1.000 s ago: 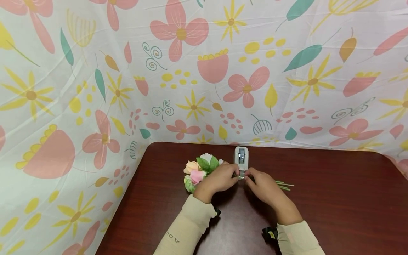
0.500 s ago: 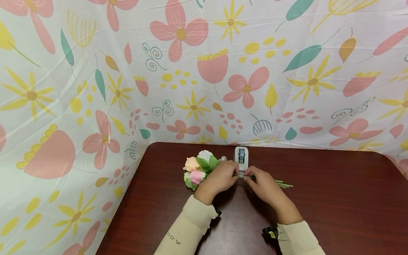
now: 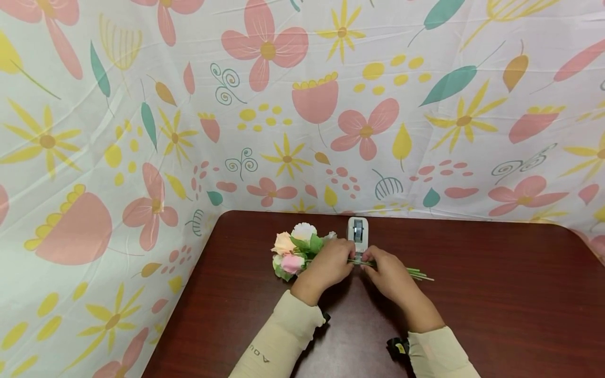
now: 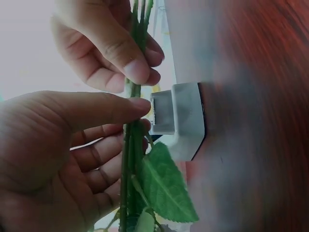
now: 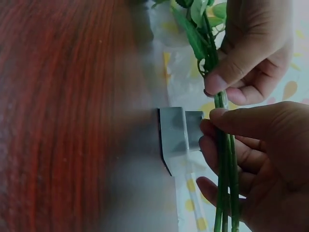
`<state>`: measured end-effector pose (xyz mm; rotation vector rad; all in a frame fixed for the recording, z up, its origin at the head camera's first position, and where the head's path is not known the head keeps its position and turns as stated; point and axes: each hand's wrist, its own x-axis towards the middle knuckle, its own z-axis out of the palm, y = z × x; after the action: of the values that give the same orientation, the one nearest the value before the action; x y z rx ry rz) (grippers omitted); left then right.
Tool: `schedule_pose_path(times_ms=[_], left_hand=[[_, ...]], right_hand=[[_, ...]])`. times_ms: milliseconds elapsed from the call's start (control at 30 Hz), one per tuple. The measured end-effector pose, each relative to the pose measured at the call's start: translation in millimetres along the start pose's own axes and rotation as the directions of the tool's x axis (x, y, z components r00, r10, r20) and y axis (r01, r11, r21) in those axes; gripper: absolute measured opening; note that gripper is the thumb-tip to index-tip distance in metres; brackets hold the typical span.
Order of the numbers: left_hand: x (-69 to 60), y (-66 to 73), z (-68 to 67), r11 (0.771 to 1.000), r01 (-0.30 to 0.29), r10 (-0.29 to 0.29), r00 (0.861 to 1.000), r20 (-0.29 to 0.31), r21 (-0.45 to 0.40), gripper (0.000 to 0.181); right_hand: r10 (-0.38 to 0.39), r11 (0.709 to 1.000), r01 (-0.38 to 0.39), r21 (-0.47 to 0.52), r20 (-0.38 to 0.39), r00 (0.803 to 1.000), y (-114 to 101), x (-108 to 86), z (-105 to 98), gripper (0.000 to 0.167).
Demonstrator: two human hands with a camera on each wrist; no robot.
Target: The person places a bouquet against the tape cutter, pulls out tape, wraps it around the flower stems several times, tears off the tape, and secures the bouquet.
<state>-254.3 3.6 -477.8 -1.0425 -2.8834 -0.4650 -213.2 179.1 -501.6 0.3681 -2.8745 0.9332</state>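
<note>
Head view: one bunch is held across the front of one dispenser (image 3: pixel 357 244) on one desk (image 3: pixel 501 299), blooms to the left, stems (image 3: pixel 418 274) to the right. Four blooms count plainly: a white bloom (image 3: pixel 304 231), a peach bloom (image 3: pixel 283 243), a pink bloom (image 3: pixel 292 263) and a pale green bloom (image 3: pixel 279 269); a further pale one may sit behind the left hand (image 3: pixel 332 263). Both it and the right hand (image 3: pixel 390 274) pinch the stems, near each other. About four stem ends show, overlapping.

Left wrist view: the two hands grip the stems between thumb and fingers. The dispenser's toothed edge (image 4: pixel 153 110) is just beside the left thumb, and one large leaf (image 4: pixel 170 183) stands out from the stems.

Right wrist view: the same two grips, with a shiny band (image 5: pixel 222 100) between them that looks like one piece of tape; whether it goes all the way round is unclear. Gathering the bunch seems done and taping begun; smoothing the tape down and letting go seem left.
</note>
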Motion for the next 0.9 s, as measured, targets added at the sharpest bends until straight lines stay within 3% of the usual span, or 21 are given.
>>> schedule_pose_path(times_ms=[200,367,467,600,700,900], left_hand=[[-2.3,6.7,-4.3,0.997,0.043,-0.043,0.999,-0.003,-0.056,0.004],[-2.5,11.1,-8.2,0.993,0.056,-0.063,0.996,-0.068,-0.103,0.017],[-2.7,10.8,-9.5,0.995,0.05,-0.059,0.994,-0.092,-0.091,0.018],[-2.2,8.9,-8.4,0.999,0.036,-0.038,0.993,-0.107,-0.014,0.016],[-2.2,7.7,-7.5,0.999,0.038,-0.036,0.995,-0.096,0.019,0.017],[-3.2,5.3,-6.7,0.998,0.048,-0.048,0.999,-0.002,0.037,0.011]], right_hand=[[0.01,1.0,-0.01,-0.001,-0.022,1.0,0,0.5,1,0.014],[0.012,1.0,-0.013,-0.011,-0.062,0.998,1,1.8,3,0.016],[0.012,1.0,-0.014,-0.016,-0.076,0.997,1,2.6,5,0.016],[0.0,1.0,-0.001,-0.014,-0.099,0.995,2,2.9,7,0.017],[-0.021,1.0,0.019,-0.021,-0.121,0.992,2,2.7,8,0.019],[-0.051,0.997,0.042,-0.062,-0.158,0.986,2,3.0,8,0.022]])
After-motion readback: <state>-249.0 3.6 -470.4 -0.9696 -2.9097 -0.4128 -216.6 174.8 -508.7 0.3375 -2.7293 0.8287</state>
